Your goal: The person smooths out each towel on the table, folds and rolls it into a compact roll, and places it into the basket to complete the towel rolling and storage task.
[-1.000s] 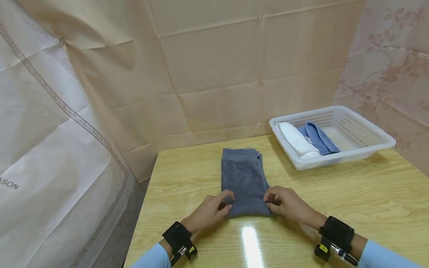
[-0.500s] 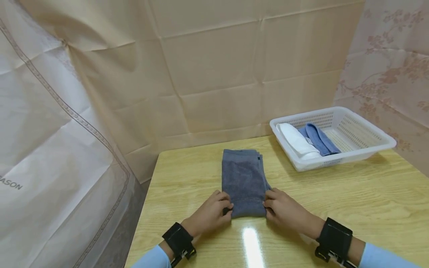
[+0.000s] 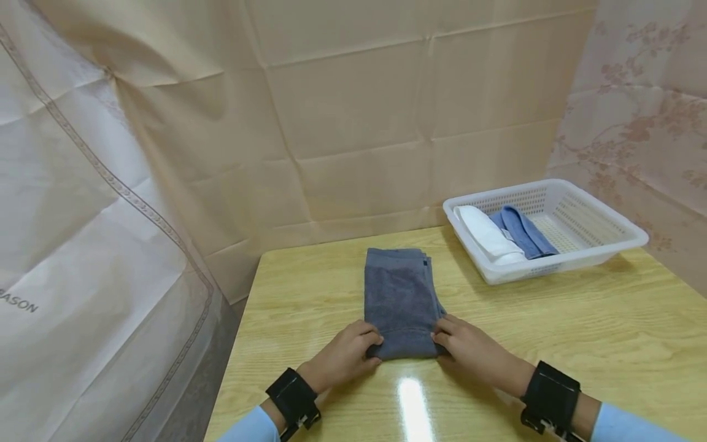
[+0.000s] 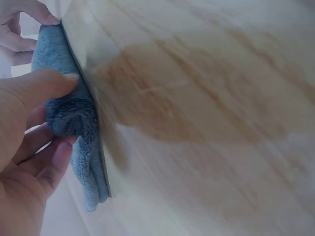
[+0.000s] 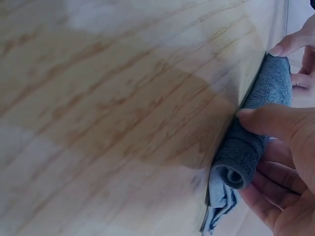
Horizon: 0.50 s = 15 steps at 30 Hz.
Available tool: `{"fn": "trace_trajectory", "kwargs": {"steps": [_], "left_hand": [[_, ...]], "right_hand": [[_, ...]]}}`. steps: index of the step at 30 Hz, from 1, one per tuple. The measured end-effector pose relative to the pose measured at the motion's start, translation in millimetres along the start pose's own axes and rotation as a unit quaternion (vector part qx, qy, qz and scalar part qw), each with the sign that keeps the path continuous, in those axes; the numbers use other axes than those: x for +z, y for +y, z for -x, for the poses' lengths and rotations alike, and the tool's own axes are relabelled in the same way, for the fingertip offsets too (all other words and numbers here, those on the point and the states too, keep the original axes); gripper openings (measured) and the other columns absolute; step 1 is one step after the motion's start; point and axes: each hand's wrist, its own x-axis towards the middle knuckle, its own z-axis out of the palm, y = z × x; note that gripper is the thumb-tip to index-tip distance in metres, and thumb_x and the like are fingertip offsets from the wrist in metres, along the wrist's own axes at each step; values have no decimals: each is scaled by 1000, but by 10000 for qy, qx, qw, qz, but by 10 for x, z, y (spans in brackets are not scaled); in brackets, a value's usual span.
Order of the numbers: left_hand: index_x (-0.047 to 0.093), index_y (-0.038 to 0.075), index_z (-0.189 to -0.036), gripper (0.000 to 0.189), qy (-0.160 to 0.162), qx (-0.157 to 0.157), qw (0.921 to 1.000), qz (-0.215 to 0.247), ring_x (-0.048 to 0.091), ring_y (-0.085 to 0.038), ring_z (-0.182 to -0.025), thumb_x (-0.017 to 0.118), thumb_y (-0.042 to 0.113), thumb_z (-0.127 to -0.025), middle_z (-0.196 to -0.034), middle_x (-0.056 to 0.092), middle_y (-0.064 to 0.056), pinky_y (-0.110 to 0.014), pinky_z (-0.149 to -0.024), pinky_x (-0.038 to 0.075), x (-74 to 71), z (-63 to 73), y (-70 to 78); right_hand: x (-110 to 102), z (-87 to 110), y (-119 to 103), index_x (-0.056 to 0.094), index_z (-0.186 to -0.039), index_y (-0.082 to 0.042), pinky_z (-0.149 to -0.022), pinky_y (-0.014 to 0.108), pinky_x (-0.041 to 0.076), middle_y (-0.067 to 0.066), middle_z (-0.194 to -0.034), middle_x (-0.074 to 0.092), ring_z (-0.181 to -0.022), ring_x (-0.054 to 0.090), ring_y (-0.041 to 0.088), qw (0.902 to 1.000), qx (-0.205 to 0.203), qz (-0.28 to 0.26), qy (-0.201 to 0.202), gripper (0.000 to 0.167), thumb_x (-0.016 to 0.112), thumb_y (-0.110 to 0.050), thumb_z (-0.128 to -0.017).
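A grey-blue towel lies folded on the wooden table, its near edge rolled up toward the far side. My left hand grips the left end of the roll, thumb on the near side and fingers curled over. At the right end, my right hand pinches the roll the same way. The right wrist view shows the spiral end of the rolled towel between thumb and fingers. In the left wrist view the towel's rolled end sits between the thumb and fingers, its flat layers extending beyond.
A white plastic basket stands at the back right of the table. Inside it lie a rolled white towel and a blue towel. A beige cloth hangs behind the table.
Both hands have closed in on the ends of the roll, fingers now curled over it. The near edge appears rolled slightly further; the basket stays in place.
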Motion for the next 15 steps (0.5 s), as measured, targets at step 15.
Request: {"fn": "trace_trajectory", "kwargs": {"steps": [15], "left_hand": [[69,9,-122,25,-64,-428,9950,898,62,-5,-94,70,18,-99,-111,70,-1,-17,-78,51,-15,12,-68]], "right_hand": [[-1,7,146,76,-113,1,-79,34,58,7,-108,71,-96,68,19,9778,1103,-1740,-374,23,74,-10,-92]]}}
